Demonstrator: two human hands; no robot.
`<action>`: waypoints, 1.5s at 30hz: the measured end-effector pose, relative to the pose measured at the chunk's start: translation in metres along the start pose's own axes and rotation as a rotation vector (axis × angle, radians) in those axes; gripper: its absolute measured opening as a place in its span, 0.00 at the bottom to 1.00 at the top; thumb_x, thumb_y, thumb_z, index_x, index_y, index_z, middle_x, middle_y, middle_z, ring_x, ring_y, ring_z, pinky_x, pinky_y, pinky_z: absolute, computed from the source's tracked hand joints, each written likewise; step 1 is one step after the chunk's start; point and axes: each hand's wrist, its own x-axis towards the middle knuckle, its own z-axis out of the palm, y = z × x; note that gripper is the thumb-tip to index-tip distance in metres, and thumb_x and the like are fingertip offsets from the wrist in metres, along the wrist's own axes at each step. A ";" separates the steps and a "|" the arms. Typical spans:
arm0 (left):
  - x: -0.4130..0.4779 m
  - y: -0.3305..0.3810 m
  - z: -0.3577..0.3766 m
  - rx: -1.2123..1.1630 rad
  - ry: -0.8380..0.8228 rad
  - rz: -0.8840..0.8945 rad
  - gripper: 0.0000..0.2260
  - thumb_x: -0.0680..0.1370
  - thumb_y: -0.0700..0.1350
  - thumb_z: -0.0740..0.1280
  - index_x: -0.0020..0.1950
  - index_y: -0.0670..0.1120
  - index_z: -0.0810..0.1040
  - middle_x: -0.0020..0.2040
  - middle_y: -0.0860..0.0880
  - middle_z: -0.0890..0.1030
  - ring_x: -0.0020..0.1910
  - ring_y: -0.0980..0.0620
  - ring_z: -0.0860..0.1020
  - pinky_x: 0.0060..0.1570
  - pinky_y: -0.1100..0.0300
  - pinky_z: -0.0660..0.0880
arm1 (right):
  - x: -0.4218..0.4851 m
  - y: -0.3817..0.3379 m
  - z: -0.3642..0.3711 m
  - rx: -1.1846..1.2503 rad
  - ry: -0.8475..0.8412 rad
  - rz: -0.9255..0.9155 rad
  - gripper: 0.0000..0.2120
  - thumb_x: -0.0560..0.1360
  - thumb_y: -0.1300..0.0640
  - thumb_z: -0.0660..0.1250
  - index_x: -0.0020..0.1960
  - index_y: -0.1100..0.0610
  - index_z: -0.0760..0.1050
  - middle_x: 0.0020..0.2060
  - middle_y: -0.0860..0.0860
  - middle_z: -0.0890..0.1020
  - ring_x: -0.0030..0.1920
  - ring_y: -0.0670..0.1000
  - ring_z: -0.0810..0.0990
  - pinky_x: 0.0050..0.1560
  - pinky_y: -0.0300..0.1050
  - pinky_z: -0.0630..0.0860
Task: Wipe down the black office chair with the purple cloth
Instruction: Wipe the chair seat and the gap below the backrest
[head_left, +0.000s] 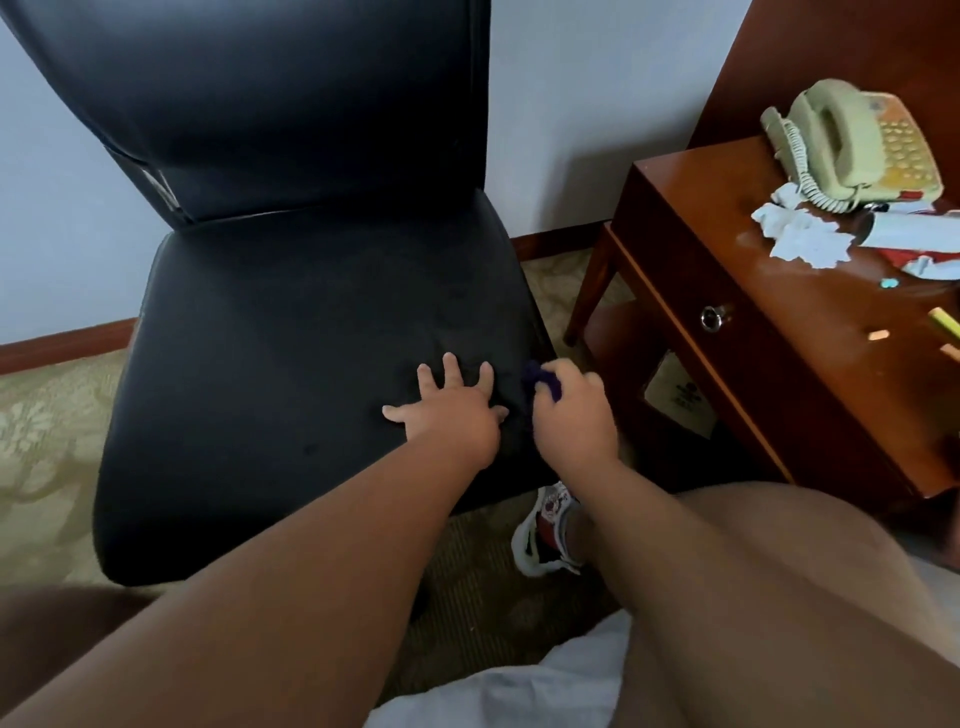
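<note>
Pressing flat on the black leather-look office chair (291, 322), the left hand (452, 410) lay on the seat w/ fingers spread wide, holding nothing, near the chair's front right corner. Just beside it, at the chair's right seat edge, the right hand (574, 415) gripped a bunched dark purple cloth (540, 382) — fingers curled round it. Right of the chair stood a glossy brown wooden nightstand (727, 291) w/ a beige corded phone (852, 140) & crumpled white paper (805, 239) on top.

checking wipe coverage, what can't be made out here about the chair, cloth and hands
Head view:
purple cloth: mostly hidden inside the right hand.
black office chair: backrest top cut by the upper edge; base hidden under the seat.
telephone: keypad markings too small to read.
</note>
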 end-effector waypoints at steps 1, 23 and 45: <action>0.002 0.003 -0.003 0.004 -0.012 -0.006 0.33 0.84 0.54 0.58 0.81 0.61 0.39 0.82 0.47 0.37 0.80 0.37 0.39 0.64 0.21 0.57 | -0.013 0.005 0.003 0.053 0.040 0.042 0.10 0.83 0.50 0.59 0.62 0.46 0.74 0.55 0.53 0.73 0.45 0.54 0.75 0.45 0.48 0.71; 0.014 -0.023 -0.009 0.035 0.040 0.128 0.28 0.84 0.59 0.53 0.81 0.62 0.43 0.82 0.51 0.40 0.80 0.38 0.39 0.71 0.26 0.47 | -0.033 0.000 0.032 0.347 0.261 0.293 0.12 0.84 0.53 0.59 0.66 0.50 0.73 0.60 0.55 0.74 0.49 0.52 0.75 0.49 0.49 0.74; 0.029 -0.007 -0.012 0.031 0.071 0.086 0.29 0.85 0.58 0.52 0.80 0.62 0.39 0.82 0.50 0.39 0.80 0.37 0.40 0.71 0.27 0.51 | 0.007 0.014 0.026 0.408 0.346 0.331 0.15 0.83 0.52 0.60 0.69 0.52 0.71 0.61 0.54 0.74 0.53 0.52 0.78 0.48 0.50 0.78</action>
